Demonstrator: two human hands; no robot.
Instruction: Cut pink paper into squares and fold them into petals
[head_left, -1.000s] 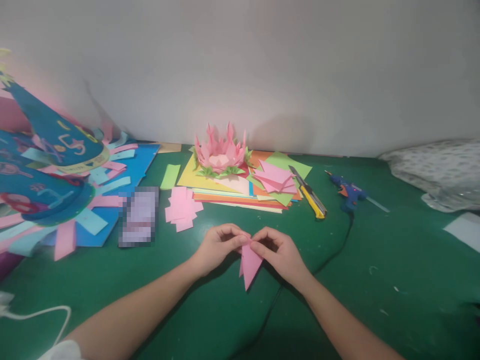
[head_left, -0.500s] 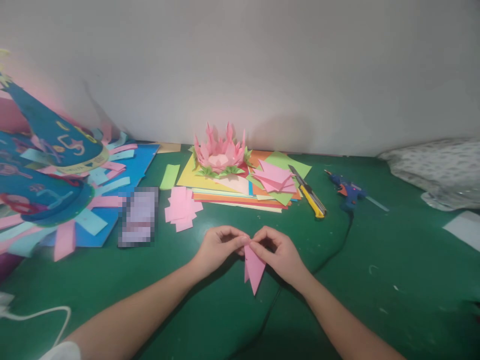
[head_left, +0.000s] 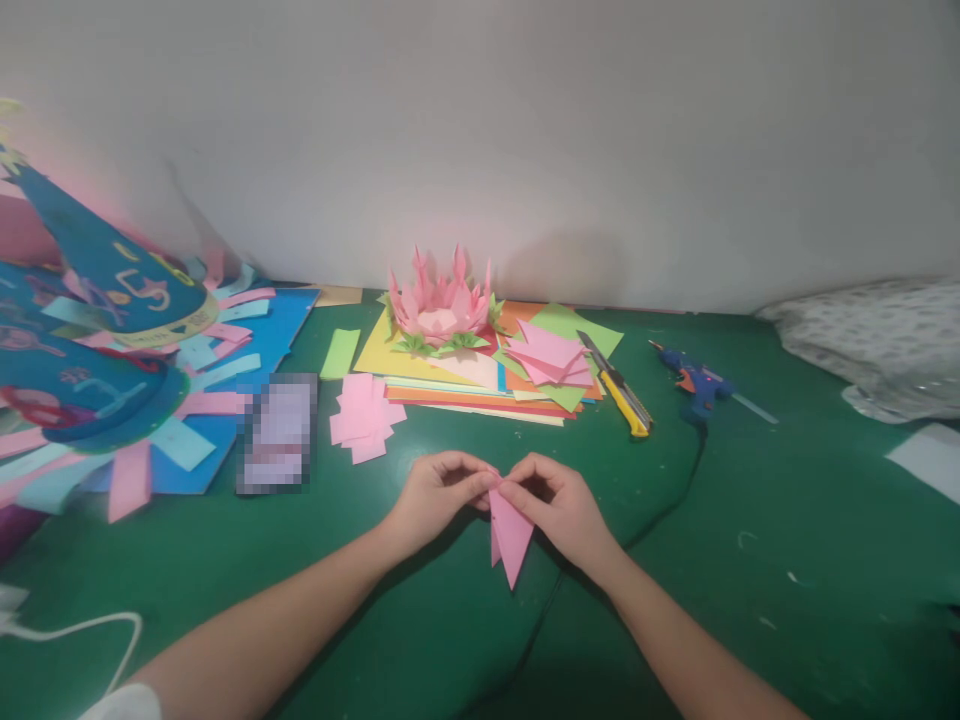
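In the head view, the left hand (head_left: pixel 440 497) and right hand (head_left: pixel 557 510) are close together over the green desk (head_left: pixel 405 640), thumbs and fingertips pinching the top of a folded pink paper (head_left: pixel 514 540), its points toward the wearer. Beyond, a paper flower (head_left: pixel 441 312) sits on coloured sheets (head_left: pixel 379 352), with pink slips (head_left: pixel 364 420) at left, a cutter (head_left: pixel 624 400) and glue gun (head_left: pixel 701 388) at right.
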